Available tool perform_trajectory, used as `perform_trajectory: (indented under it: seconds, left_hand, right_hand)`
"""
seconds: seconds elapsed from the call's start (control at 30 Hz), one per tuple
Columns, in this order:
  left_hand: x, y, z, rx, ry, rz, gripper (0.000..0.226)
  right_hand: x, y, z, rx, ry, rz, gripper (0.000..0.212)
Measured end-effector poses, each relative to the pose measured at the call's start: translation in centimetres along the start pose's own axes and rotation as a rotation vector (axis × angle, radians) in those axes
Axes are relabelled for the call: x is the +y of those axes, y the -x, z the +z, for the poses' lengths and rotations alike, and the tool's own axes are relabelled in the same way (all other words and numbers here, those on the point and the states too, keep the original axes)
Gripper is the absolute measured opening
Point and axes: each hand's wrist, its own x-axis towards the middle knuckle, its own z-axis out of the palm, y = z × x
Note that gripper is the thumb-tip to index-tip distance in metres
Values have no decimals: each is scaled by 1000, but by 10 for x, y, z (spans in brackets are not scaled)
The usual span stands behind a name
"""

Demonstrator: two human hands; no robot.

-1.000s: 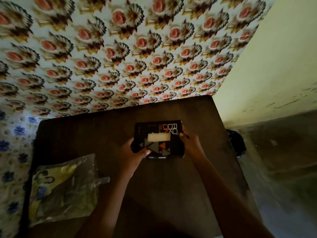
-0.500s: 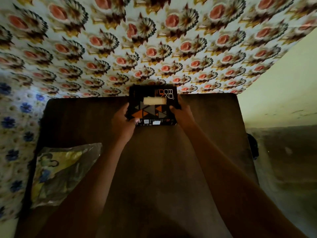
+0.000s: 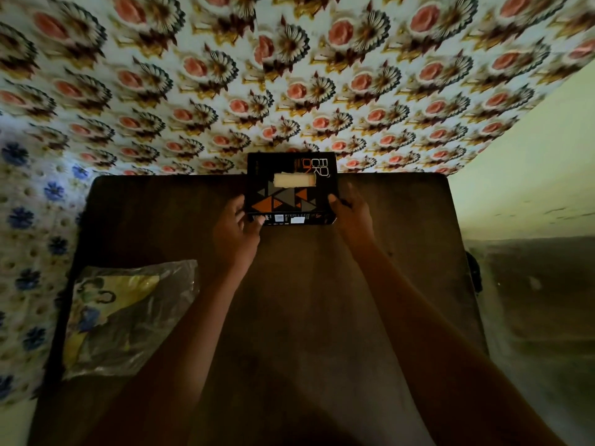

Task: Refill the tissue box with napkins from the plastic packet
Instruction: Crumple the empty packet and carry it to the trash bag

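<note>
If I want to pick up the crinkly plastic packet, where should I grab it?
Probably pinch the plastic packet at its loose clear corner nearest the left hand, coming from above on the table's open middle side. It lies flat and limp, so a thin edge is easier to pinch than the broad face.

Dim, warm light is falling | bench (image 3: 289, 317) is lying in shadow | wide-angle bending and blurring edges | wallpaper (image 3: 289, 75) is showing brightest

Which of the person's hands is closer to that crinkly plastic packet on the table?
Left. The left hand is at the tissue box's left side, above the plastic packet; the right hand is on the box's far side.
</note>
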Motion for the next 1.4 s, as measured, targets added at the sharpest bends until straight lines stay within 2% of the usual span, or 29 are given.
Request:
perform_trajectory:
  seconds: [0.1, 0.2, 0.33, 0.43, 0.5, 0.6, 0.7, 0.77, 0.8, 0.87, 0.93, 0.97, 1.03, 1.1, 1.13, 1.2, 1.3, 1.33, 1.4]
  left_hand:
    - [-5, 28, -15, 20, 51, 25, 46]
    - [-17, 58, -32, 21, 113, 41, 36]
    - [-33, 94, -59, 56, 162, -5, 31]
    - [-55, 119, -91, 95, 171, 20, 29]
    - [-74, 130, -110, 158, 148, 11, 28]
    - [-108, 137, -142, 281, -35, -46, 34]
    - [-158, 137, -176, 405, -293, -40, 31]
    - [-202, 134, -190, 473, -484, -29, 48]
    - [-206, 132, -197, 491, -526, -131, 56]
    - [-203, 135, -206, 470, -416, -456, 75]
    - [-203, 131, -219, 391, -233, -580, 88]
    - [-210, 126, -224, 329, -215, -574, 88]
    - [-219, 120, -230, 244, -265, -507, 85]
    - [-222, 117, -233, 261, -258, -463, 82]
    - [-222, 117, -233, 282, -206, -445, 82]
    - [-218, 112, -232, 251, -152, -294, 82]
    - [-220, 102, -224, 96, -159, -68, 107]
    - [-219, 98, -221, 40, -225, -80, 110]
    - [-211, 85, -218, -86, -293, -151, 95]
  right_hand:
    - [5, 39, -1, 136, -13, 66, 58]
    - [15, 81, 9, 159, -118, 149, 41]
    - [26, 127, 33, 67, -142, 140, 35]
    - [25, 164, 59, -11, -78, 79, 10]
    - [24, 181, 78, -94, -36, 69, 15]
    - [25, 196, 112, -225, 39, 57, 16]
    - [22, 203, 146, -274, 133, 45, 23]
    - [19, 205, 169, -308, 208, 28, 34]
    - [17, 204, 179, -322, 266, 3, 42]
    - [13, 201, 198, -337, 400, -69, 57]
    - [12, 198, 216, -350, 449, -113, 65]
    - [14, 195, 224, -352, 452, -113, 64]
    - [16, 188, 241, -388, 532, -128, 51]
    - [16, 187, 252, -422, 635, -170, 42]
    - [17, 188, 254, -441, 656, -180, 44]
    - [22, 188, 260, -498, 762, -246, 53]
    - [36, 188, 264, -630, 1034, -335, 56]
    - [40, 188, 265, -674, 1081, -347, 57]
    - [44, 190, 268, -722, 1144, -432, 58]
